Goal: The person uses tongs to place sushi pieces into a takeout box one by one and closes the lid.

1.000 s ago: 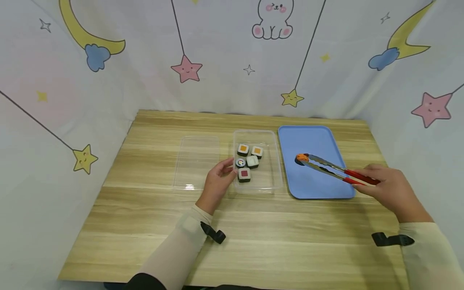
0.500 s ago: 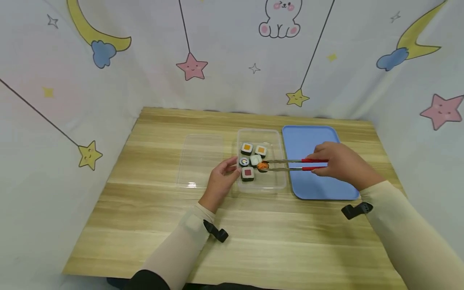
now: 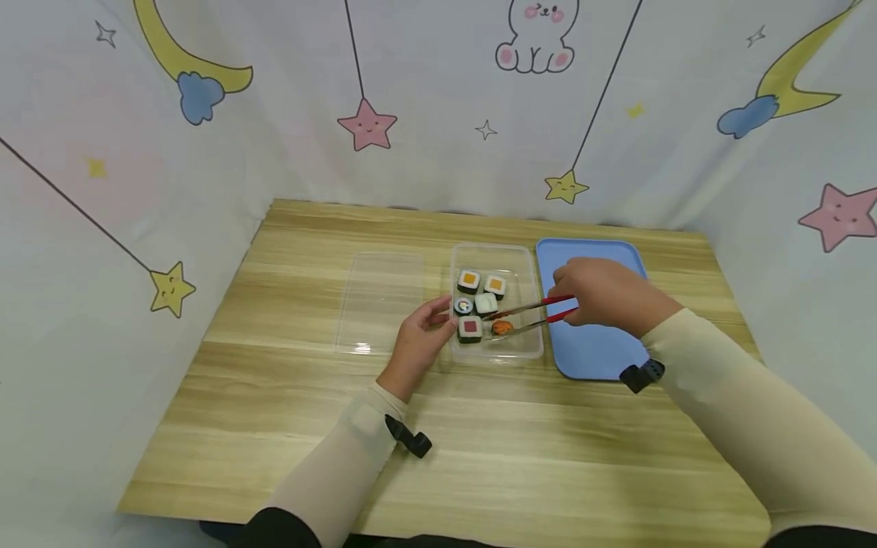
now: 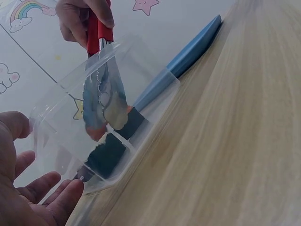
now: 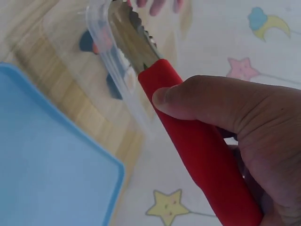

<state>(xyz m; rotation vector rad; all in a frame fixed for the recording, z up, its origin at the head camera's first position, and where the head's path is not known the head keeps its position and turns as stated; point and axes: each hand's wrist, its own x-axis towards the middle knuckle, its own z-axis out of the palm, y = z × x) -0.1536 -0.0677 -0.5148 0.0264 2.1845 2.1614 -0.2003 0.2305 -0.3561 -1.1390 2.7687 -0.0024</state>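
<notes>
My right hand (image 3: 610, 293) grips red-handled metal tongs (image 5: 188, 141), thumb pressed along one handle. Their tips reach down inside a clear plastic container (image 3: 537, 335). Between the spread tong arms lies an orange-topped sushi piece (image 3: 502, 328) on the container floor. To its left stand several other sushi pieces: a red-centred one (image 3: 470, 329), a plain white-topped one (image 3: 486, 304), a small round one (image 3: 463, 305) and yellow-centred ones (image 3: 469, 281). The left hand (image 3: 414, 346) rests its loosely extended fingertips against the container's left wall, holding nothing.
A blue tray (image 3: 596, 354) lies right of the container, partly beneath the right hand and forearm. The clear lid (image 3: 380, 301) lies flat to the left. All stand on a wooden table (image 3: 479, 449) backed by a patterned cloth (image 3: 425, 175).
My right hand has carried the orange-topped sushi piece leftward from the blue tray into the container. The tong arms have spread apart around it. The left hand keeps its place at the container.
</notes>
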